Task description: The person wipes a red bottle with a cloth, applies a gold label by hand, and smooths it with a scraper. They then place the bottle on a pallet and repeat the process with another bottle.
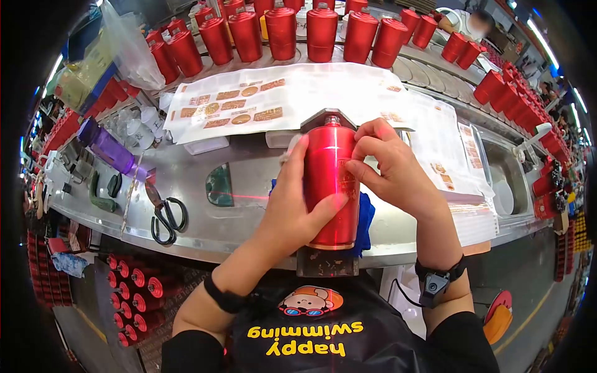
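Red and glossy, the bottle (326,174) sits clamped in my left grip (287,205), apparently for steadiness, while my right grip (395,169) touches its opposite side, though whether that one pinches anything I cannot tell.

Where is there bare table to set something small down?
Bare table shows between the scissors and the green piece, and between the blue cloth and the stacked papers. It is crowded beyond the red bottle, with label sheets and a row of bottles, and around the purple bottle.
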`<state>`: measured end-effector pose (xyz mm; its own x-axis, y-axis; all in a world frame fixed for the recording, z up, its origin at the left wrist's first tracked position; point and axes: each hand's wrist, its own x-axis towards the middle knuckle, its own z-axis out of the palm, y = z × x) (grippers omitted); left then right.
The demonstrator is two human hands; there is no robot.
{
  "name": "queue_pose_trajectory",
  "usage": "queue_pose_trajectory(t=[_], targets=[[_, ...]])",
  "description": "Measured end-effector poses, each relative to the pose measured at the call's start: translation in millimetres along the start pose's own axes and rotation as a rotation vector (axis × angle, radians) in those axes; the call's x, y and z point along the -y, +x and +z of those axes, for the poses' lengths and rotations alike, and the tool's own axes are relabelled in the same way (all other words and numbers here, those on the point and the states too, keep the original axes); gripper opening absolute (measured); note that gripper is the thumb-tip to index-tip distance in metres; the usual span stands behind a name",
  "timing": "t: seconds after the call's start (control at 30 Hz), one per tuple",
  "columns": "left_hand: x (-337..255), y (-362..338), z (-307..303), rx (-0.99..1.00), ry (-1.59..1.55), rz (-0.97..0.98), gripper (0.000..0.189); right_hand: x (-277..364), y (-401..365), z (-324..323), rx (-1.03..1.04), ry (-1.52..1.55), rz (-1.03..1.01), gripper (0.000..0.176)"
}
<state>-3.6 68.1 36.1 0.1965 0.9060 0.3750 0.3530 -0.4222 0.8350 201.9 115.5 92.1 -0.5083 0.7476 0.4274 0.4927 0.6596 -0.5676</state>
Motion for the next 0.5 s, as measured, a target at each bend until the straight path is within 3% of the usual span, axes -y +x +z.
queue_pose_trajectory(t=[0.1, 0.2, 0.37, 0.5], targets=[[-11.2, 18.6, 12.3, -0.049, 0.12, -0.058, 0.088, -1.6, -2.7, 5.0, -0.045, -0.02, 0.017, 0.012], [2.5, 20.1, 17.8, -0.099, 0.069, -0.025, 0.085, 1.5, -7.0, 7.4, -0.236, -0.076, 0.011, 0.012], [2.3, 21.5, 15.9, -0.103, 0.016, -0.04, 0.083, 6.1, -27.8, 17.9, -0.248, -0.047, -0.053, 0.032], [5.4, 17.8, 16.3, -0.119, 0.016, -0.02, 0.077, 9.8, -33.2, 12.7, -0.342, -0.008, -0.025, 0.037]])
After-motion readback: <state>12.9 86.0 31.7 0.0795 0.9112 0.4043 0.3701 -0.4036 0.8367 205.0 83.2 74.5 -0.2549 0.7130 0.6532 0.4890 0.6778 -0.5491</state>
